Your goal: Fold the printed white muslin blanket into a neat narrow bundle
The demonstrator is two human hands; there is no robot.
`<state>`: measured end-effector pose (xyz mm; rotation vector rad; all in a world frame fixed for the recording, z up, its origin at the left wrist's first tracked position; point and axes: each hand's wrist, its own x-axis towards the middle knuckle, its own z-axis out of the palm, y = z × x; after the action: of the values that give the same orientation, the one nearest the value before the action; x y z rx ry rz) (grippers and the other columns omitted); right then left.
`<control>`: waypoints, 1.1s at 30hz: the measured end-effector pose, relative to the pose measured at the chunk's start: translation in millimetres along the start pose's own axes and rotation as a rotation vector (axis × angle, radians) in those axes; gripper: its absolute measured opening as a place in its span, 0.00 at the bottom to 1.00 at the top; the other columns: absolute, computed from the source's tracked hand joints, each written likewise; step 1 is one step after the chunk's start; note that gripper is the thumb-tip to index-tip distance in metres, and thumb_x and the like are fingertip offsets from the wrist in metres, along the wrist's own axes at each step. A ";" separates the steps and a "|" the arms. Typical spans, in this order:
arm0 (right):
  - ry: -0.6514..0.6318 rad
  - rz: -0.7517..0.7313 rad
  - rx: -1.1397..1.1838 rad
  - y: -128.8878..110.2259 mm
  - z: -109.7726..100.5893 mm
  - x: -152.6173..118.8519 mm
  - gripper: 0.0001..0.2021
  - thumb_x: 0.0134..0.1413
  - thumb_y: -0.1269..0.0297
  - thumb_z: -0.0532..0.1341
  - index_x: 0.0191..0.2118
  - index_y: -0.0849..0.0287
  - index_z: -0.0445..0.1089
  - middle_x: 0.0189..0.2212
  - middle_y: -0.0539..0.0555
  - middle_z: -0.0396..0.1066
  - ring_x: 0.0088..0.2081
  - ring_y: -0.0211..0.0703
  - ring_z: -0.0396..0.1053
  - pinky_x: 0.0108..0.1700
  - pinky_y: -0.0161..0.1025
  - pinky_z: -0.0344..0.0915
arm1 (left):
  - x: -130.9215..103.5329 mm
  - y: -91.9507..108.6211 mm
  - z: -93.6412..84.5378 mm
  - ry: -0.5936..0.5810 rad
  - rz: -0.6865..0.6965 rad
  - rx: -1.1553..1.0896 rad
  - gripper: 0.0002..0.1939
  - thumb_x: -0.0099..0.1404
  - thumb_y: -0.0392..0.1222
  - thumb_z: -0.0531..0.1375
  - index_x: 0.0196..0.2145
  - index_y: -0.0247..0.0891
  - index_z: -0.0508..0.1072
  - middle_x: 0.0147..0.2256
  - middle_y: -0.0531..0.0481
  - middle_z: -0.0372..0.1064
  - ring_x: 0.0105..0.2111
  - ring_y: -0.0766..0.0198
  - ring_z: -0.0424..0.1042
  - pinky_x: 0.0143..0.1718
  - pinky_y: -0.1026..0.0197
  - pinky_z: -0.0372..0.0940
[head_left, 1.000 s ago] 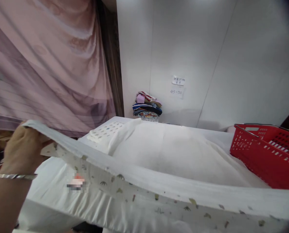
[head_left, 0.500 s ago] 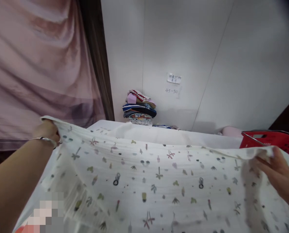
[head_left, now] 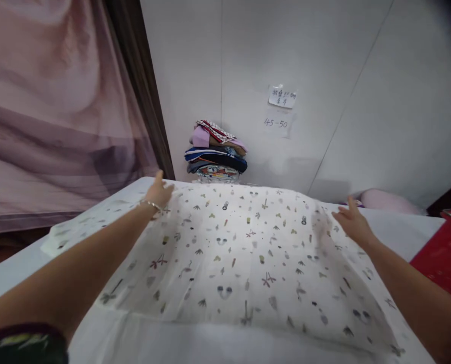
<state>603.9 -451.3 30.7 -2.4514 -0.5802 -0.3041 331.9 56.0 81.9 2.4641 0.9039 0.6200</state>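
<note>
One pink curtain [head_left: 51, 101] fills the far left, hanging above the corner of the white table [head_left: 13, 268]. Low on that side, a dark patterned sleeve [head_left: 24, 344] shows on my left arm, and further along a dark brown curtain [head_left: 142, 76] meets the wall [head_left: 324, 45]. My left hand [head_left: 160, 192], with a thin bracelet [head_left: 150, 204] at the wrist, has its fingers loosely spread at the far left part of the cloth, pinching nothing I can see. Beyond it, a stack of folded fabrics [head_left: 216, 151] stands against the wall. The printed cloth [head_left: 229, 258] lies spread over the table between my arms, its near edge slightly bowed. Right of the stack, two paper notes are stuck up, the lower reading 45-50. My right hand [head_left: 353, 220] is loose too, fingers apart beside the cloth's far right part; whether it touches, I cannot tell. Behind it sits a pink bundle [head_left: 390, 201], and a red basket [head_left: 445, 258] is cut off at the right edge.
</note>
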 end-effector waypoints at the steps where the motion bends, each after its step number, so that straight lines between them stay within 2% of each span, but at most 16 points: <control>1: -0.066 -0.005 0.085 -0.4 8.6 -16.0 0.37 0.59 0.49 0.48 0.65 0.69 0.36 0.52 0.68 0.64 0.48 0.46 0.68 0.42 0.35 0.65 | -16.0 -1.9 13.5 -0.002 -0.094 0.009 0.28 0.67 0.44 0.50 0.60 0.28 0.50 0.52 0.36 0.63 0.43 0.57 0.70 0.45 0.54 0.64; 2: -0.131 -0.008 0.148 1.6 14.5 -34.4 0.35 0.58 0.50 0.50 0.65 0.64 0.42 0.52 0.63 0.65 0.50 0.46 0.67 0.45 0.36 0.65 | -35.9 -4.1 24.6 -0.078 -0.078 0.030 0.27 0.66 0.45 0.51 0.60 0.32 0.54 0.50 0.38 0.66 0.41 0.58 0.71 0.44 0.55 0.65; 4: -0.241 -0.023 0.130 12.9 18.2 -75.5 0.30 0.55 0.49 0.52 0.60 0.59 0.56 0.52 0.58 0.66 0.52 0.49 0.64 0.50 0.42 0.64 | -84.2 -9.8 37.6 -0.167 0.116 0.091 0.24 0.64 0.47 0.52 0.56 0.36 0.62 0.48 0.41 0.69 0.45 0.56 0.70 0.48 0.54 0.64; 5: -0.270 -0.030 0.092 22.0 16.4 -97.1 0.26 0.55 0.49 0.53 0.56 0.56 0.62 0.53 0.56 0.65 0.54 0.51 0.63 0.52 0.44 0.63 | -110.6 -13.0 39.3 -0.164 0.275 0.124 0.23 0.63 0.47 0.53 0.54 0.36 0.65 0.51 0.41 0.67 0.50 0.54 0.67 0.52 0.52 0.61; 7: -0.268 -0.053 0.040 45.1 7.3 -139.5 0.22 0.54 0.49 0.53 0.51 0.52 0.68 0.53 0.53 0.66 0.54 0.53 0.63 0.55 0.48 0.62 | -162.6 -19.4 35.0 -0.129 0.515 0.143 0.21 0.64 0.48 0.52 0.52 0.40 0.67 0.53 0.44 0.66 0.53 0.55 0.64 0.55 0.50 0.59; 10: -0.137 -0.092 -0.015 85.6 -12.2 -195.4 0.19 0.50 0.49 0.54 0.43 0.49 0.74 0.48 0.52 0.70 0.50 0.56 0.66 0.55 0.52 0.62 | -225.2 -28.0 20.8 -0.194 0.699 0.183 0.22 0.62 0.47 0.55 0.54 0.46 0.65 0.55 0.46 0.64 0.53 0.55 0.64 0.53 0.50 0.62; 12: -0.047 -0.101 -0.051 111.1 -24.1 -223.5 0.16 0.48 0.50 0.56 0.40 0.44 0.75 0.47 0.50 0.71 0.49 0.58 0.67 0.53 0.53 0.64 | -249.2 -33.2 15.1 -0.269 0.746 0.230 0.26 0.59 0.45 0.58 0.56 0.49 0.62 0.56 0.47 0.61 0.54 0.54 0.63 0.53 0.49 0.62; 14: -0.019 -0.163 -0.077 131.5 -32.2 -241.9 0.17 0.46 0.54 0.56 0.43 0.41 0.73 0.49 0.49 0.69 0.51 0.58 0.65 0.53 0.52 0.63 | -258.1 -37.5 16.2 -0.293 0.742 0.269 0.28 0.58 0.38 0.56 0.57 0.49 0.61 0.57 0.47 0.60 0.55 0.53 0.62 0.54 0.48 0.60; 16: -0.024 -0.238 -0.123 144.6 -35.1 -249.4 0.22 0.45 0.59 0.55 0.48 0.44 0.71 0.52 0.50 0.66 0.53 0.58 0.62 0.55 0.52 0.60 | -255.5 -39.2 23.7 -0.270 0.696 0.298 0.28 0.57 0.30 0.52 0.55 0.46 0.63 0.55 0.46 0.62 0.54 0.55 0.62 0.55 0.48 0.58; 18: -0.027 -0.269 -0.204 149.6 -33.6 -246.8 0.26 0.43 0.63 0.53 0.51 0.51 0.69 0.53 0.53 0.65 0.55 0.57 0.60 0.57 0.53 0.58 | -246.7 -36.4 34.0 -0.252 0.629 0.328 0.29 0.55 0.25 0.48 0.52 0.44 0.67 0.53 0.45 0.65 0.53 0.56 0.64 0.54 0.49 0.59; 21: -0.050 -0.216 -0.349 143.9 -31.5 -230.0 0.27 0.43 0.65 0.49 0.51 0.55 0.70 0.52 0.55 0.66 0.54 0.56 0.62 0.55 0.55 0.61 | -231.5 -23.5 44.5 -0.265 0.538 0.373 0.30 0.52 0.22 0.48 0.49 0.42 0.70 0.50 0.44 0.68 0.50 0.56 0.66 0.49 0.51 0.63; 23: -0.106 -0.171 -0.405 136.3 -37.1 -216.8 0.27 0.42 0.66 0.48 0.49 0.57 0.71 0.49 0.56 0.69 0.51 0.55 0.65 0.53 0.54 0.63 | -224.3 -13.7 41.4 -0.279 0.488 0.404 0.27 0.53 0.22 0.47 0.45 0.40 0.72 0.47 0.44 0.70 0.47 0.56 0.68 0.46 0.53 0.64; 26: -0.141 -0.143 -0.400 131.6 -59.4 -211.0 0.26 0.40 0.67 0.48 0.44 0.56 0.74 0.44 0.55 0.72 0.47 0.55 0.69 0.50 0.51 0.66 | -225.5 -10.5 18.4 -0.239 0.463 0.422 0.23 0.55 0.26 0.47 0.41 0.41 0.74 0.43 0.45 0.73 0.45 0.57 0.70 0.45 0.55 0.65; 29: -0.075 -0.180 -0.319 144.2 -83.9 -241.0 0.24 0.38 0.65 0.51 0.42 0.46 0.75 0.42 0.51 0.73 0.46 0.58 0.69 0.50 0.53 0.66 | -248.0 -31.5 -13.1 -0.165 0.524 0.372 0.25 0.54 0.27 0.47 0.43 0.46 0.74 0.44 0.50 0.73 0.47 0.57 0.69 0.48 0.54 0.65; 31: -0.044 -0.188 -0.234 156.6 -92.0 -281.2 0.23 0.36 0.63 0.53 0.40 0.33 0.74 0.39 0.47 0.74 0.44 0.59 0.70 0.47 0.54 0.68 | -271.4 -55.8 -28.1 -0.180 0.554 0.325 0.27 0.51 0.29 0.48 0.43 0.49 0.75 0.43 0.53 0.74 0.47 0.56 0.70 0.49 0.53 0.66; 33: -0.045 -0.145 -0.161 162.1 -93.7 -326.4 0.23 0.32 0.63 0.55 0.36 0.24 0.72 0.35 0.45 0.75 0.39 0.59 0.72 0.42 0.52 0.70 | -293.9 -80.4 -35.3 -0.210 0.536 0.299 0.26 0.51 0.32 0.49 0.41 0.52 0.76 0.42 0.56 0.74 0.45 0.56 0.72 0.48 0.53 0.67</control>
<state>385.8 -734.6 -86.7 -2.5802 -0.7827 -0.3675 72.3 -80.2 -8.3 2.9988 0.2602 0.3970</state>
